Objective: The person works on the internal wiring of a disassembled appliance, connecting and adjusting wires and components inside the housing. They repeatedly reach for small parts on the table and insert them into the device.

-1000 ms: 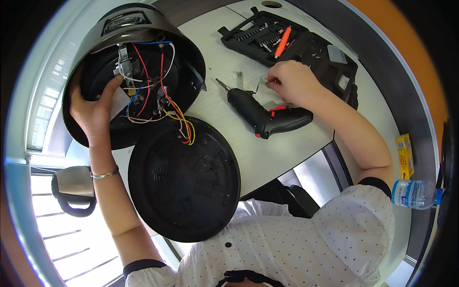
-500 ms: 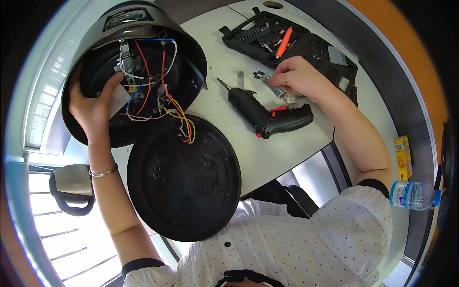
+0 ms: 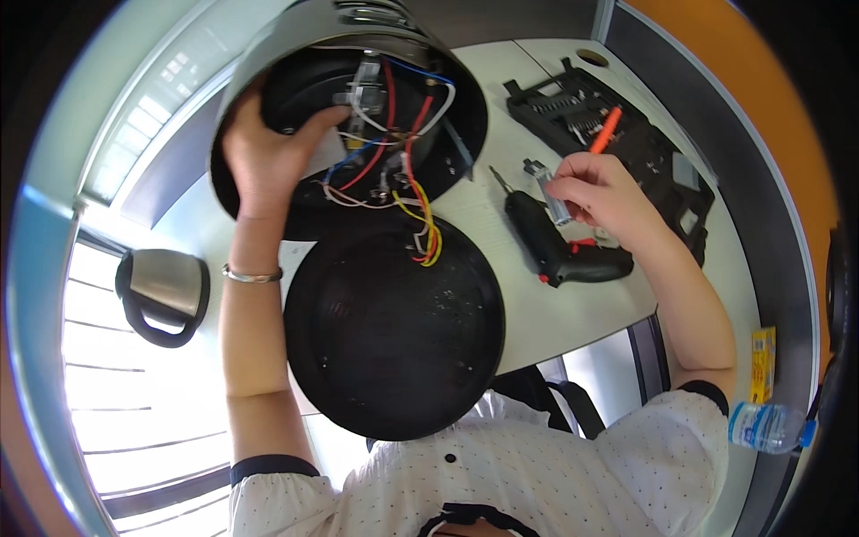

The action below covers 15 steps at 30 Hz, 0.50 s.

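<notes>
An opened appliance pot (image 3: 286, 45), perhaps a rice cooker, lies on its side with its wired underside facing me. My left hand (image 3: 268, 161) grips its rim, the thumb inside near a metal bracket (image 3: 367, 88) and the fingers partly hidden behind the wall. Red, blue, white and yellow wires (image 3: 428, 224) run from it to a round black base cover (image 3: 394, 340) leaning toward my lap. Over the table, my right hand (image 3: 608, 192) pinches a small silvery metal piece (image 3: 553, 199) with a dark forked end. Just beneath it lies a black cordless screwdriver (image 3: 568, 259).
A black tool case (image 3: 555, 125) with bits and an orange-handled tool (image 3: 607, 130) lies open at the far right. A steel kettle (image 3: 165, 291) stands at left. On the right are a yellow box (image 3: 762, 362) and a plastic bottle (image 3: 768, 427).
The whole view has shifted, so most things sit farther right. My right hand has brought the metal piece left, closer to the screwdriver's tip, and turned it steeper. My left hand keeps its grip.
</notes>
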Available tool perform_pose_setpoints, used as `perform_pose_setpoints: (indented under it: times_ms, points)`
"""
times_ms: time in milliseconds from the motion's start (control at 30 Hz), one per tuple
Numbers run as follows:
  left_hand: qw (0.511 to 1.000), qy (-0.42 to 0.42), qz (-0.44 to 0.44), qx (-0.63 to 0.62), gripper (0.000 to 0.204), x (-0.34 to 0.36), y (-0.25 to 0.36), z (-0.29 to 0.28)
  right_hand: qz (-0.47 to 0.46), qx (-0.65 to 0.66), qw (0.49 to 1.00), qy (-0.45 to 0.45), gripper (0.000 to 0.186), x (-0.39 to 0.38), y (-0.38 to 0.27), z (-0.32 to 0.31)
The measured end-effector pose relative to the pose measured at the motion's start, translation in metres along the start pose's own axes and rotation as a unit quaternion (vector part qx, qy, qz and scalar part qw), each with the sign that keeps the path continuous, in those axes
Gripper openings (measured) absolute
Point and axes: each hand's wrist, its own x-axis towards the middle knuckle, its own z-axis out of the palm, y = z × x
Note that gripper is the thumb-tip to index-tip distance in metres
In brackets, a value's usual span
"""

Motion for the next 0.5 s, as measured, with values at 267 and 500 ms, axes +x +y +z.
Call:
perform_pose_setpoints:
  times_ms: [267,500]
  points:
    - [1.000,-0.007,-0.009,-0.008,0.067,0.001,-0.001,-0.003,-0.111,0.091,0.989,-0.032,0.010,0.007,-0.045,0.044]
    - [0.999,-0.024,-0.017,0.035,0.072,0.001,-0.001,-0.004,-0.165,0.088,0.982,0.023,0.014,0.032,-0.063,0.075]
